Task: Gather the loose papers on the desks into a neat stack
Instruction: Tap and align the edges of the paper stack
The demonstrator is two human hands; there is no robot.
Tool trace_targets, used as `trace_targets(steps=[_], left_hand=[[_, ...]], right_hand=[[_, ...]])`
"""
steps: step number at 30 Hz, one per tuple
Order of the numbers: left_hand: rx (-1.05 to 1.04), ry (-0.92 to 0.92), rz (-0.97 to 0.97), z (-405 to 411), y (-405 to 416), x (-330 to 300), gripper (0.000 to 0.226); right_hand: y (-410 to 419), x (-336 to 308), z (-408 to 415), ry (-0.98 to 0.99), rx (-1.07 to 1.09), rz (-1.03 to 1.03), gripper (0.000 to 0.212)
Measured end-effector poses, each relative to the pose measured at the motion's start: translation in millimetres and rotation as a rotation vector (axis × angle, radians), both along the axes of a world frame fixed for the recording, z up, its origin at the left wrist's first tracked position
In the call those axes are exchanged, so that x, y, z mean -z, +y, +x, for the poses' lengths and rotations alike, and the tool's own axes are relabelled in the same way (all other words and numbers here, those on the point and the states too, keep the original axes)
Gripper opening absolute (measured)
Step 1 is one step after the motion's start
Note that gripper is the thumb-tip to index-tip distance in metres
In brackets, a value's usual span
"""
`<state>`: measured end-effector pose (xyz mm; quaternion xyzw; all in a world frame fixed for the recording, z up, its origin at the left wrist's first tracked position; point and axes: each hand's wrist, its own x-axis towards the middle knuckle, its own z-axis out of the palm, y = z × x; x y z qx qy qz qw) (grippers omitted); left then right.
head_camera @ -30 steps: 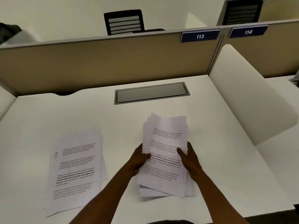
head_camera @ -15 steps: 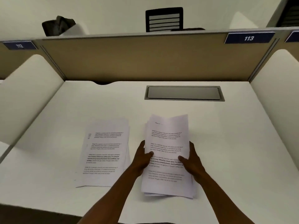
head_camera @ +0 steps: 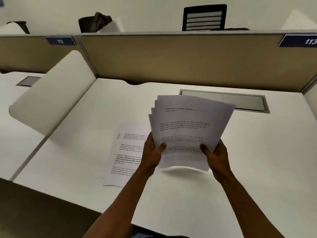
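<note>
Now the left hand and right hand each grasp a side of the held sheaf, raised off the desk, long axis running away from the person, top edges fanned leftward. Another pile lies flat just left; bare desktop spreads right.

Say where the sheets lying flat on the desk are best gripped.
Probably the flat sheets' left long edge, reached from the left. That edge lies bare on the desk; the right side is hidden behind the left hand and the held stack.
</note>
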<state>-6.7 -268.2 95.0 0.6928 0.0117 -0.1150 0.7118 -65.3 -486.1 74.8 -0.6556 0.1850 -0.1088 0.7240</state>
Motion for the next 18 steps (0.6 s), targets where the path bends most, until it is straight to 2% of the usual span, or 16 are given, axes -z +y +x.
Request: trace_targets(steps=[4,7,9,12,15,18], left_hand=[[0.028,-0.030,0.034,4,5,1,0.052],[0.053,-0.003,0.123,-1,7,17,0.048],[0.068,-0.005,0.177,-1,8,25,0.040],[0.050,-0.027,0.193,4,15,26,0.034],[0.001,-0.043,0.188,14,33,20,0.037],[-0.038,-0.001,0.196,29,65,20,0.043]], right_hand=[[11,-3,2,-0.014,-0.010,-0.016,0.039],[20,13,-4,0.059,-0.027,-0.098,0.040],[26,19,-7,0.094,0.001,-0.156,0.032],[39,14,-4,0.095,0.054,-0.275,0.032],[52,2,5,0.053,0.039,-0.377,0.025],[72,-1,20,0.099,-0.012,-0.353,0.027]])
